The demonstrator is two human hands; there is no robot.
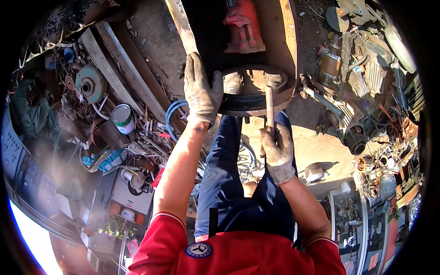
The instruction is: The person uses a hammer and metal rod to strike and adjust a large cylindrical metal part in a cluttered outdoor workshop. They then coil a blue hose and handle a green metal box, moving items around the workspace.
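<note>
My left hand point(201, 89), in a dirty work glove, lies with fingers stretched along the near end of a long metal frame's left edge point(179, 23). My right hand point(277, 149), also gloved, is wrapped round a straight light-brown rod point(270, 105). The rod points away from me, and its far end overlaps a dark round metal ring point(250, 112) in view. Whether the rod touches the ring I cannot tell. The ring sits at the frame's near end, above my legs. Farther inside the frame is a red jack-like metal body point(244, 27), partly in shadow.
On the left lie long steel beams point(123, 68), a paint can point(123, 118), a blue hose point(172, 119) and heaped scrap. Metal parts point(355, 91) crowd the right, with a pipe point(323, 101) reaching toward the frame. A small round can point(314, 172) stands on the ground.
</note>
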